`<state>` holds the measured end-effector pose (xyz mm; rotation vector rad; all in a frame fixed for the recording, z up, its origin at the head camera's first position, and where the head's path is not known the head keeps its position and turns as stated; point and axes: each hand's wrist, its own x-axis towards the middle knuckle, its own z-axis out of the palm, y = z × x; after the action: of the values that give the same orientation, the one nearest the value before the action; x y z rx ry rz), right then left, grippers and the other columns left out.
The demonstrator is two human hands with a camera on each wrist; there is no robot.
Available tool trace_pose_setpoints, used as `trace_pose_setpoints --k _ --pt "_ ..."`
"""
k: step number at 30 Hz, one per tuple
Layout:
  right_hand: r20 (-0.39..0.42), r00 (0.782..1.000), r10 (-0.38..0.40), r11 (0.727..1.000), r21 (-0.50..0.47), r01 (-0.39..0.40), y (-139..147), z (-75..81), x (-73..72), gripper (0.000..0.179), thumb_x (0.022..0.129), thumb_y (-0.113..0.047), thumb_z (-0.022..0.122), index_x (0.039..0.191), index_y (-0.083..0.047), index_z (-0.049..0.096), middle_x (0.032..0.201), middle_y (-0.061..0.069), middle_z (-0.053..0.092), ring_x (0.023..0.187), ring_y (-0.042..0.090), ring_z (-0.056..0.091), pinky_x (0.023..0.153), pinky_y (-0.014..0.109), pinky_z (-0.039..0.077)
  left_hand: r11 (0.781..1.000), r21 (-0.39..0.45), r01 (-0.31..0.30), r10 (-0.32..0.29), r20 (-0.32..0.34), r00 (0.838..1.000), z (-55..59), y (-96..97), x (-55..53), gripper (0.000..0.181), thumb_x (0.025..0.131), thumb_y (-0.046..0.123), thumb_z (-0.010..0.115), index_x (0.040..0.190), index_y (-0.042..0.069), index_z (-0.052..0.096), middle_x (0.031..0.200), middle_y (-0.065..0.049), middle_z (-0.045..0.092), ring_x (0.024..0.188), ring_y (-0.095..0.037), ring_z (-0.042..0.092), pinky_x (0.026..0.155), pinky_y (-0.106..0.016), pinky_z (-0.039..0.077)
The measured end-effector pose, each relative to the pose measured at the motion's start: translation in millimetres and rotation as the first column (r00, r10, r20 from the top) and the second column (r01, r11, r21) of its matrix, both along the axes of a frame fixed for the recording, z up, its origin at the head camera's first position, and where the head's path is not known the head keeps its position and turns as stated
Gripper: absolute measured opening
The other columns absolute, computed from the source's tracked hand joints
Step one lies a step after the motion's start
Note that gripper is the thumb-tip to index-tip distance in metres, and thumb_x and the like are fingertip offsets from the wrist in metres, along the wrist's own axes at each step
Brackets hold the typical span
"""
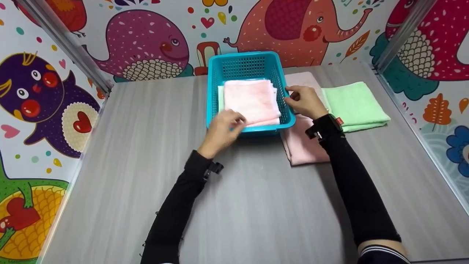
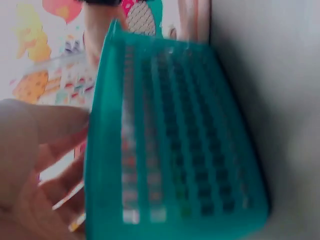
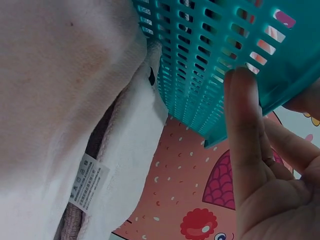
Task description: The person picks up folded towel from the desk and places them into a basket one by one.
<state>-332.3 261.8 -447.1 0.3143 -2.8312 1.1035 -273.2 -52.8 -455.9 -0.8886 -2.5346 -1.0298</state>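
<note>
Teal basket (image 1: 262, 128): left fingers (image 1: 231, 114) at front, right fingers (image 3: 245, 115) touching side.

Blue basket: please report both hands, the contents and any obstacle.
Left hand over blue basket's near rim; right hand at right rim, fingers at outer wall. Inside: folded pink towel, green towel at left. More folded towels crowd its right side.
</note>
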Motion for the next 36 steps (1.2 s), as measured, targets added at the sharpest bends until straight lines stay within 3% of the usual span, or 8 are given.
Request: trace_pose_setpoints --k 3,7,12,15,17,23,29,36 --pt "0.012 1.000 -0.007 1.000 -0.001 0.007 -0.4 -0.4 0.0 0.049 0.099 -0.018 0.068 0.143 0.000 0.060 0.103 0.023 0.072 0.088 0.028 0.065 0.073 0.021 0.048 0.988 0.055 -0.144 0.143 0.023 0.989 0.6 -17.2 -11.7 0.021 0.097 0.009 0.070 0.116 0.002 0.072 0.115 -0.017 0.068 0.108 -0.033 0.062 0.094 -0.047 0.050" --pt "0.012 1.000 -0.004 1.000 0.010 0.004 0.3 -0.6 1.3 0.050 0.101 -0.021 0.067 0.145 -0.001 0.058 0.104 0.022 0.072 0.089 0.029 0.066 0.076 0.027 0.050 0.952 0.070 -0.299 0.277 0.222 0.935 -1.9 -39.5 -23.3 0.043 0.100 0.016 0.067 0.140 0.003 0.059 0.137 -0.018 0.056 0.124 -0.033 0.056 0.103 -0.048 0.048" --pt "0.030 0.999 -0.013 0.999 0.035 0.012 8.8 -1.5 10.4 0.055 0.103 -0.031 0.066 0.149 -0.004 0.055 0.106 0.022 0.070 0.092 0.031 0.067 0.076 0.031 0.052 0.954 0.033 -0.300 0.258 0.424 0.868 -7.3 -52.4 -33.9 0.061 0.105 0.022 0.059 0.157 0.001 0.037 0.151 -0.022 0.049 0.122 -0.035 0.058 0.101 -0.048 0.049" --pt "0.041 0.999 -0.026 0.997 0.067 0.023 17.9 -2.4 17.7 0.057 0.102 -0.035 0.066 0.149 -0.004 0.055 0.107 0.022 0.071 0.092 0.032 0.067 0.076 0.036 0.054 0.962 0.029 -0.271 0.223 0.484 0.846 -8.3 -54.4 -38.1 0.062 0.105 0.019 0.054 0.159 -0.001 0.032 0.154 -0.024 0.048 0.128 -0.037 0.058 0.106 -0.048 0.048" --pt "0.042 0.999 -0.017 0.995 0.100 0.013 25.8 -3.5 23.1 0.054 0.101 -0.032 0.067 0.146 -0.003 0.057 0.107 0.022 0.071 0.091 0.033 0.067 0.077 0.040 0.055 0.968 0.026 -0.248 0.204 0.492 0.846 -7.8 -55.6 -39.5 0.061 0.104 0.015 0.053 0.159 -0.002 0.032 0.155 -0.024 0.047 0.137 -0.037 0.052 0.114 -0.050 0.043" --pt "0.109 0.989 0.100 0.969 0.214 -0.121 52.2 -16.3 41.5 0.048 0.095 -0.016 0.074 0.139 0.000 0.063 0.105 0.020 0.072 0.094 0.033 0.067 0.087 0.051 0.054 0.976 0.021 -0.219 0.181 0.492 0.852 -4.9 -60.8 -32.9 0.062 0.100 0.007 0.053 0.157 -0.005 0.032 0.151 -0.026 0.048 0.132 -0.036 0.053 0.110 -0.050 0.046" --pt "0.161 0.966 0.203 0.942 0.238 -0.238 70.3 -30.1 54.6 0.057 0.083 -0.013 0.084 0.134 0.004 0.066 0.119 0.025 0.064 0.104 0.035 0.058 0.090 0.047 0.046 0.981 0.011 -0.193 0.161 0.504 0.849 -0.5 -61.4 -10.0 0.063 0.098 0.002 0.053 0.155 -0.008 0.030 0.140 -0.026 0.051 0.117 -0.034 0.057 0.101 -0.047 0.052" --pt "0.162 0.963 0.216 0.931 0.263 -0.253 77.1 -39.4 59.9 0.060 0.078 -0.012 0.087 0.133 0.004 0.067 0.124 0.028 0.060 0.116 0.041 0.054 0.102 0.057 0.044 0.987 -0.046 -0.157 0.159 0.494 0.855 2.4 -65.2 23.8 0.064 0.098 0.005 0.053 0.156 -0.007 0.029 0.141 -0.026 0.053 0.116 -0.032 0.058 0.099 -0.047 0.051"
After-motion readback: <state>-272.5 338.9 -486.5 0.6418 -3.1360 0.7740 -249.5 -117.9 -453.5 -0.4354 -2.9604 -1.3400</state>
